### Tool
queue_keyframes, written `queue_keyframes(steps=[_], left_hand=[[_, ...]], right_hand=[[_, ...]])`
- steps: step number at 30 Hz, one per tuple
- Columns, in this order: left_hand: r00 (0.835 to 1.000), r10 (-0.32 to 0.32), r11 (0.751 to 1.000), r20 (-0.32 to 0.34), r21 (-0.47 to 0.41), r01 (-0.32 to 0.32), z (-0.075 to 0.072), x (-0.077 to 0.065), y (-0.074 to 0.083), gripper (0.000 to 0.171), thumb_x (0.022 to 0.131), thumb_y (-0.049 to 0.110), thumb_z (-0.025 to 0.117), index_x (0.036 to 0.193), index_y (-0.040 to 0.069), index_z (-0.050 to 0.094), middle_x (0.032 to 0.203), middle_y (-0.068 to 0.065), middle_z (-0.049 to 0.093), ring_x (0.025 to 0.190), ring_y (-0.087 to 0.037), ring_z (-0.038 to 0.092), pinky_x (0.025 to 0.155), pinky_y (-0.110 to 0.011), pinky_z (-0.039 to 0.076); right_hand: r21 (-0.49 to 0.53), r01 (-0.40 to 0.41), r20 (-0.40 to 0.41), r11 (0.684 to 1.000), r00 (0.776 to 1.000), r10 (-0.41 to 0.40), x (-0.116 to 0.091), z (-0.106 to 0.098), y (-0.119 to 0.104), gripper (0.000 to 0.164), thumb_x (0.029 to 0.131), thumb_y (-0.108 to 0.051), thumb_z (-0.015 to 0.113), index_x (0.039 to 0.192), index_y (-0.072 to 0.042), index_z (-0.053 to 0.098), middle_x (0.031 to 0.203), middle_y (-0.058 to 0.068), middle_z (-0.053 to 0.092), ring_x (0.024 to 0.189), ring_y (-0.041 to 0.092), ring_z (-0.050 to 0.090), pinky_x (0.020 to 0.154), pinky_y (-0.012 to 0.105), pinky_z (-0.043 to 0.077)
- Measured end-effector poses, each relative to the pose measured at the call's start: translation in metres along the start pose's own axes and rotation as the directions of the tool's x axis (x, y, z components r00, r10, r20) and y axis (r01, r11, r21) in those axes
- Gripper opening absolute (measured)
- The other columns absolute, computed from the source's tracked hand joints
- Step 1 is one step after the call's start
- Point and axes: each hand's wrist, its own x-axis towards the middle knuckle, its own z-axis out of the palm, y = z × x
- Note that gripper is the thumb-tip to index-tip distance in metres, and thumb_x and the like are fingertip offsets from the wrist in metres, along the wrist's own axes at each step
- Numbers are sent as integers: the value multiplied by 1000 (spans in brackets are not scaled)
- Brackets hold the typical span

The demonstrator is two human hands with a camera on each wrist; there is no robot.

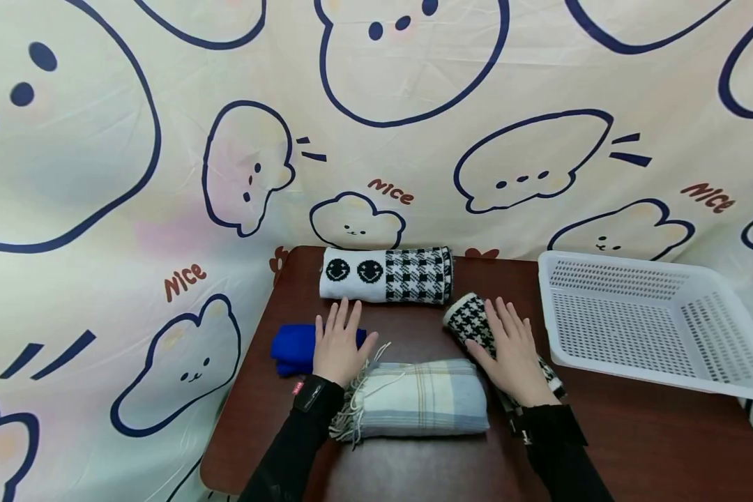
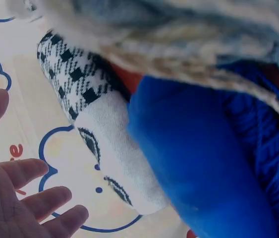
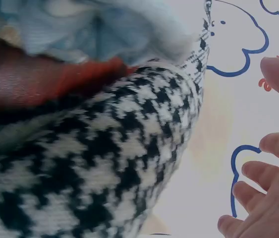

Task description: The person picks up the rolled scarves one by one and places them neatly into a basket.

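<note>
My left hand (image 1: 339, 351) hovers with spread fingers between a folded blue scarf (image 1: 291, 348) and a pale plaid scarf (image 1: 423, 397) with fringe at its left end. Over a rolled black-and-white houndstooth scarf (image 1: 470, 317), slanted on the table, my right hand (image 1: 513, 355) is held with its fingers extended. At the back lies another rolled scarf (image 1: 385, 274), white with smiley faces on one half and checked on the other. In the left wrist view the fingers (image 2: 55, 213) stand apart from the blue scarf (image 2: 194, 153). The right wrist view shows fingers (image 3: 260, 173) clear of the houndstooth scarf (image 3: 94, 153).
A white perforated plastic basket (image 1: 649, 359) stands at the right of the brown table (image 1: 640, 432). A cloth backdrop (image 1: 414, 160) with cartoon outlines hangs behind the table and along its left side.
</note>
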Motion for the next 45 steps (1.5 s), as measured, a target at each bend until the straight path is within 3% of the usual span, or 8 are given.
queue_keyframes(steps=[14, 29, 32, 45], left_hand=[[999, 3, 1000, -46, -2, -3, -12, 19, -10, 72, 109, 50, 60, 167, 15, 39, 173, -18, 32, 161, -38, 26, 134, -60, 10], [999, -40, 998, -9, -47, 39, -31, 50, -15, 73, 109, 49, 60, 169, 15, 35, 175, -18, 27, 162, -39, 23, 132, -64, 9], [999, -32, 999, -19, -34, 31, -33, 55, -16, 72, 109, 48, 60, 168, 14, 36, 173, -19, 30, 161, -41, 25, 131, -65, 13], [998, -62, 997, -21, -51, 61, -37, 78, -22, 73, 111, 51, 56, 171, 19, 30, 177, -15, 24, 164, -33, 18, 135, -55, 6]], right_hand=[[31, -3, 95, 1000, 995, 0, 36, -6, -12, 84, 110, -39, 63, 173, -10, 16, 176, 26, 13, 164, 44, 6, 132, 63, 0], [88, -30, 199, 996, 980, 12, 78, -11, -21, 86, 112, -45, 57, 173, -9, 8, 178, 23, 4, 165, 41, -2, 134, 56, -6], [82, -23, 201, 996, 980, 6, 85, -11, -21, 87, 112, -47, 56, 173, -9, 8, 178, 23, 4, 165, 41, -2, 133, 58, -5], [86, -42, 226, 995, 974, 21, 112, -11, -21, 83, 112, -39, 59, 171, -3, 14, 177, 27, 6, 164, 46, 1, 130, 68, 0]])
